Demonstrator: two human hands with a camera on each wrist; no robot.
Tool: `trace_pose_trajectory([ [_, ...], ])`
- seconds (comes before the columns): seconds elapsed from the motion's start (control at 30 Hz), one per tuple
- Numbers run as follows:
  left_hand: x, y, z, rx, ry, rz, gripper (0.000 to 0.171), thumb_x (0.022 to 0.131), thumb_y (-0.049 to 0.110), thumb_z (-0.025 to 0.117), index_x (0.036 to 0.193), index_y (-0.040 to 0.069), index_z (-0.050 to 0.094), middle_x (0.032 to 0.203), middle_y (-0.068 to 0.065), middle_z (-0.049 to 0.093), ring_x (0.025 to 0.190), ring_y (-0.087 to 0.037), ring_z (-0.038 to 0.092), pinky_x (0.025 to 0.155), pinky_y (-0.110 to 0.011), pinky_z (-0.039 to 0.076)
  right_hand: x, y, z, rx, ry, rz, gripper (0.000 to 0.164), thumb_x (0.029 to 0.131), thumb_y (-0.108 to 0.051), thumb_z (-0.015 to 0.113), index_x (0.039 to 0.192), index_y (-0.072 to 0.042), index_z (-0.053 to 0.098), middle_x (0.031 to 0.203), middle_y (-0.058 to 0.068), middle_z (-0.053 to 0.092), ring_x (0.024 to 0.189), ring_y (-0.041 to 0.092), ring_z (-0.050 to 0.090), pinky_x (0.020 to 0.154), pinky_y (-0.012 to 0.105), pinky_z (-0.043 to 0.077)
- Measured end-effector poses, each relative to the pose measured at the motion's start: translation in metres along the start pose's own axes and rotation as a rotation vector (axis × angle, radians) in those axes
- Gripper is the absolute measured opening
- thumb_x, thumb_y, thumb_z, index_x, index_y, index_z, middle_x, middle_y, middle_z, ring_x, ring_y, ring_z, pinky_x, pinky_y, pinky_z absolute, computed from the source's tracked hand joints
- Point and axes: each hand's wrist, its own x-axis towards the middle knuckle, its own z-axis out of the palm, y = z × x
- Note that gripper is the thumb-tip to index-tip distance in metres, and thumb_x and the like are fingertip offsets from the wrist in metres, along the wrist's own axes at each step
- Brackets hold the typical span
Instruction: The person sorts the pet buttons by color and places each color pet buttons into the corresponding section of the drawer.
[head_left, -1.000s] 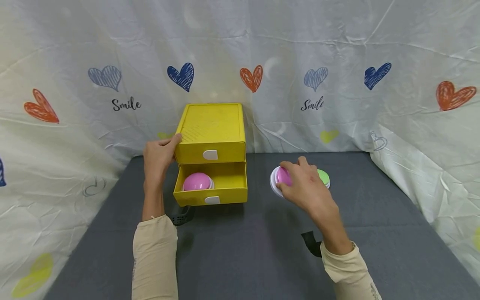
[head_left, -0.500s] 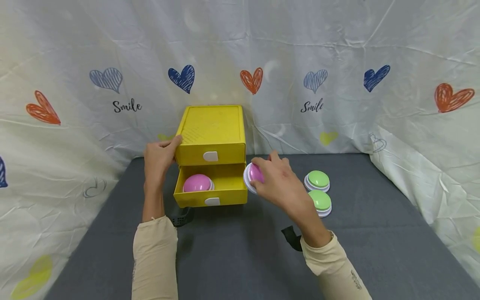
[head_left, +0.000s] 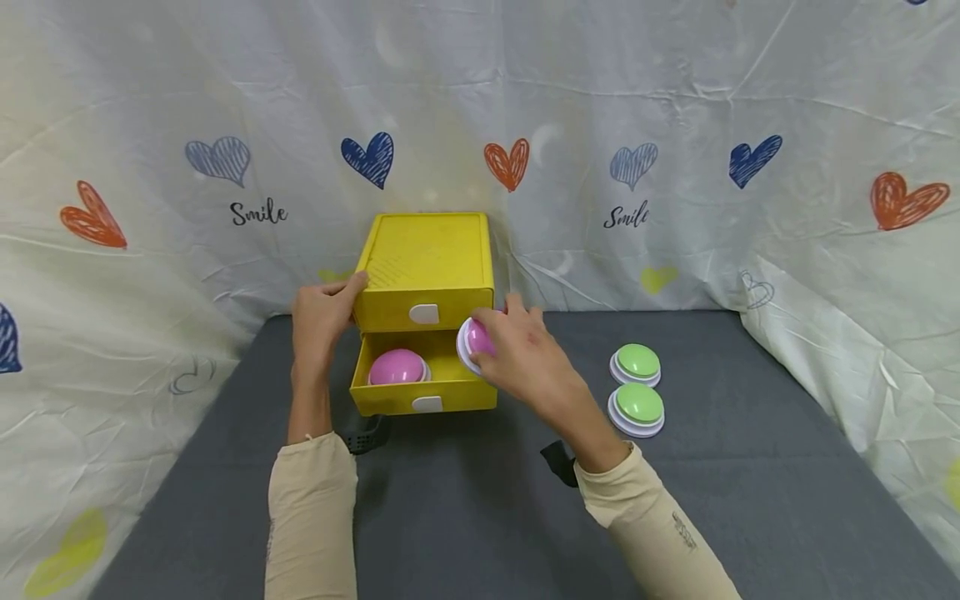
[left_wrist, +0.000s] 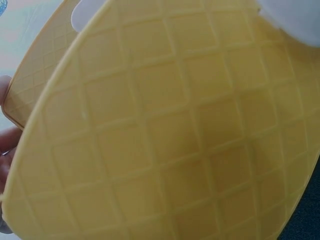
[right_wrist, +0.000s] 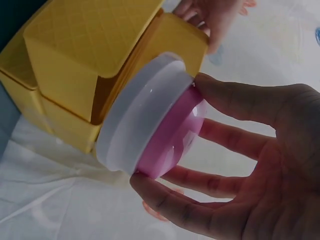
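In the head view my right hand pinches a pink dome push button by its dome. The white base is tilted towards the drawer, as the right wrist view shows. It hangs over the right end of the pulled-out lower drawer. A second pink push button lies in that drawer's left half. My left hand grips the left front corner of the yellow two-drawer box, thumb at the top edge. The upper drawer is closed.
Two green dome push buttons with white bases lie on the dark grey table cloth at the right. Behind the box hangs a pale curtain printed with hearts. A black strap shows by my left wrist.
My right hand has carried the pink push button leftwards, from beside the green ones to over the open drawer. Both green buttons now show fully. The left hand stays at the box.
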Motion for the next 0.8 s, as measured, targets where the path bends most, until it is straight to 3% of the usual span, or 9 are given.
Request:
trace_pose_trajectory([
  [0.27, -0.001, 0.000, -0.001, -0.009, -0.001, 0.020, 0.065, 0.074, 0.064, 0.058, 0.113, 0.013, 0.068, 0.111, -0.009, 0.063, 0.079, -0.014, 0.062, 0.062, -0.021, 0.051, 0.016, -0.009, 0.016, 0.018, -0.030, -0.064, 0.032, 0.078, -0.021, 0.071, 0.109, -0.018, 0.063, 0.103, 0.008, 0.045, 0.088, 0.026, 0.039, 0.067, 0.030, 0.048],
  [0.53, -0.001, 0.001, 0.001, -0.009, 0.005, 0.018, 0.063, 0.074, 0.064, 0.059, 0.111, 0.014, 0.069, 0.105, -0.009, 0.064, 0.074, -0.013, 0.062, 0.061, -0.021, 0.051, 0.018, -0.013, 0.023, -0.030, -0.042, -0.098, 0.028, 0.077, -0.022, 0.072, 0.104, -0.018, 0.063, 0.093, 0.004, 0.043, 0.083, 0.025, 0.037, 0.056, 0.028, 0.045],
  [0.8, -0.002, 0.001, 0.000, -0.003, 0.004, 0.023, 0.063, 0.076, 0.063, 0.058, 0.111, 0.013, 0.069, 0.106, -0.009, 0.064, 0.075, -0.013, 0.061, 0.060, -0.020, 0.050, 0.020, -0.017, 0.025, -0.076, -0.058, -0.113, 0.043, 0.074, -0.023, 0.076, 0.112, -0.014, 0.057, 0.095, 0.005, 0.049, 0.082, 0.027, 0.042, 0.059, 0.033, 0.046],
])
